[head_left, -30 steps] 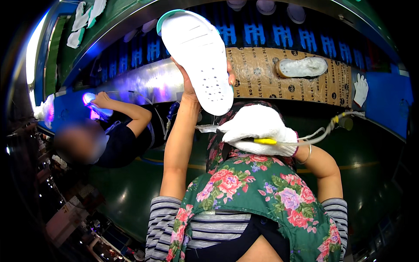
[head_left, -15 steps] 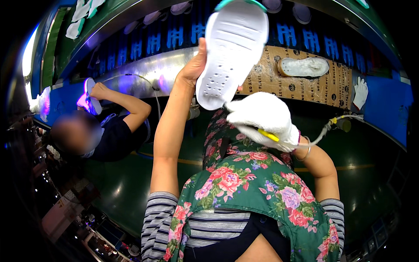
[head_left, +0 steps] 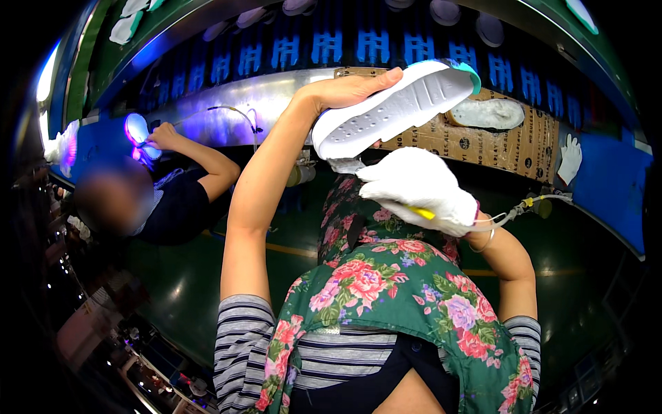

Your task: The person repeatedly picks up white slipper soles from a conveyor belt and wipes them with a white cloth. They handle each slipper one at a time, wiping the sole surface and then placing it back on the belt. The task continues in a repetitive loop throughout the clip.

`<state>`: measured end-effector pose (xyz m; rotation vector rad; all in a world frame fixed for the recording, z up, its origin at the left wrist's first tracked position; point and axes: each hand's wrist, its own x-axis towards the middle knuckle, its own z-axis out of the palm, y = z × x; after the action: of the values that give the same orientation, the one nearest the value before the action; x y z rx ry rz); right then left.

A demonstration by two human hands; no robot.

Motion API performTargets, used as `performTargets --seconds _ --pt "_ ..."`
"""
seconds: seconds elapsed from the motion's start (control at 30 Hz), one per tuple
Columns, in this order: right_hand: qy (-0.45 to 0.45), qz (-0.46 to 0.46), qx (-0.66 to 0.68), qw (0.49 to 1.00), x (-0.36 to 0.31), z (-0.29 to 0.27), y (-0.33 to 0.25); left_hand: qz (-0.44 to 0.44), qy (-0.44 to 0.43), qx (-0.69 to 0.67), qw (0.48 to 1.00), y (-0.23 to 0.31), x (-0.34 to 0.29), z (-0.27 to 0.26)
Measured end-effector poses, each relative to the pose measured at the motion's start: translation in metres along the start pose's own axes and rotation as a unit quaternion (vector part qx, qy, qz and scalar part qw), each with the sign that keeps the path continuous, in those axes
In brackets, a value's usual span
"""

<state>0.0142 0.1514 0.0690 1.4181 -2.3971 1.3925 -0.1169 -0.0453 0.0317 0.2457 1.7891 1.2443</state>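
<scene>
My left hand holds a white shoe sole with a green-edged end, fingers hidden behind it and thumb along its upper edge. The sole is tilted, its grooved and holed face toward me. In a white knit glove, my right hand is closed on a brush with a grey tip; a yellow part shows at the palm. The tip is at the sole's near left edge; whether they touch I cannot tell. A clear hose runs from the right wrist toward the bench.
A sole-shaped piece with a whitish top lies on printed cardboard. A spare white glove lies at the right. Blue racks line the back. A co-worker's hand holds a sole at the left.
My left hand has turned the sole from nearly upright to slanting, its green end now to the right and lower. The gloved hand has barely moved; the brush tip shows more.
</scene>
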Motion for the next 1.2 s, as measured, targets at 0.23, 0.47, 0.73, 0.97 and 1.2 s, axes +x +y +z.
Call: performTargets --seconds 0.23,0.47,0.73,0.97,1.2 --pt "0.017 0.071 0.090 0.993 0.003 -0.008 -0.005 0.038 -0.023 -0.096 0.994 -0.006 0.004 -0.005" --pt "0.309 0.297 0.202 0.880 0.001 -0.043 0.013 0.150 0.055 -0.530 0.833 -0.055 0.011 0.048" --pt "0.156 0.129 -0.066 0.977 0.006 -0.063 0.016 0.089 0.064 -0.426 0.898 -0.071 -0.021 0.087" --pt "0.191 0.138 -0.039 0.971 -0.009 -0.044 -0.012 0.200 -0.004 -0.711 0.674 -0.056 -0.043 0.106" --pt "0.245 0.138 -0.039 0.959 -0.002 -0.040 -0.022 0.317 0.055 -0.657 0.682 -0.045 -0.036 0.128"
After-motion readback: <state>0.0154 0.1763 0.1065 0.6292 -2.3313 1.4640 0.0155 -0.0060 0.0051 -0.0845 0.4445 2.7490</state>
